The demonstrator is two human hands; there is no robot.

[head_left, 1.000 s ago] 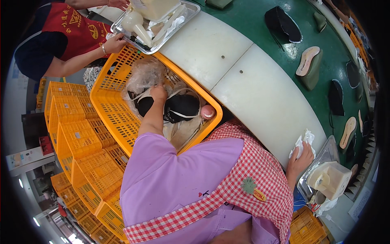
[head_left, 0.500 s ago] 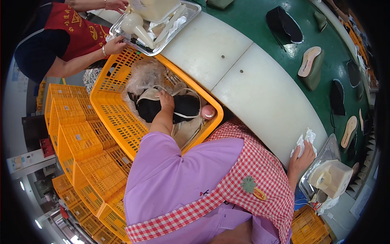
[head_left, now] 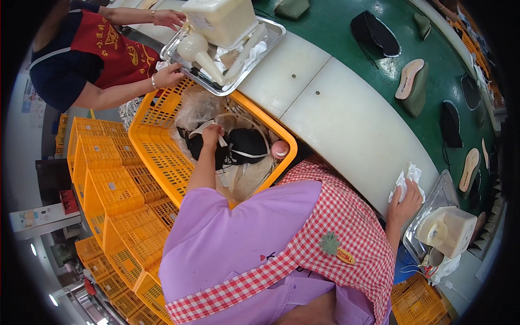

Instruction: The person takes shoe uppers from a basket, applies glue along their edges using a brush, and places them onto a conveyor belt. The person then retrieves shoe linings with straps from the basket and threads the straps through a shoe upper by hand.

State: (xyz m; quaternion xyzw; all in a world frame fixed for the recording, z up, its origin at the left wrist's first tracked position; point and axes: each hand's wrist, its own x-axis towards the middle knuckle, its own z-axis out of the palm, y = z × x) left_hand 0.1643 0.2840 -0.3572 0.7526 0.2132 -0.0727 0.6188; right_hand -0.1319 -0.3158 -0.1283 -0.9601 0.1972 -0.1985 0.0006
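Observation:
My left hand [head_left: 213, 136] reaches down into a deep yellow plastic crate [head_left: 162, 162] at my left. Its fingers are closed on a cream-coloured cloth strip [head_left: 223, 142] among black pieces [head_left: 248, 145] with pale edging. Whether the strip belongs to a bag or an apron cannot be made out. On the white worktop's right end, my right hand [head_left: 405, 201] has its fingers closed over a crumpled white tissue [head_left: 407, 179].
A pink round object [head_left: 280, 149] and clear plastic wrap [head_left: 196, 105] lie inside the crate. A co-worker's hands [head_left: 170, 75] hold a metal tray [head_left: 238, 81] with tub and bottle. Shoe parts [head_left: 411, 89] lie on a green belt [head_left: 336, 32]. Another tray [head_left: 420, 216] stands right. Yellow crates [head_left: 122, 187] are stacked left.
My left hand has shifted a little left, lifting the cream strip and baring more of the black pieces. My right hand stays on the tissue. The co-worker's tray sits slightly further right in view.

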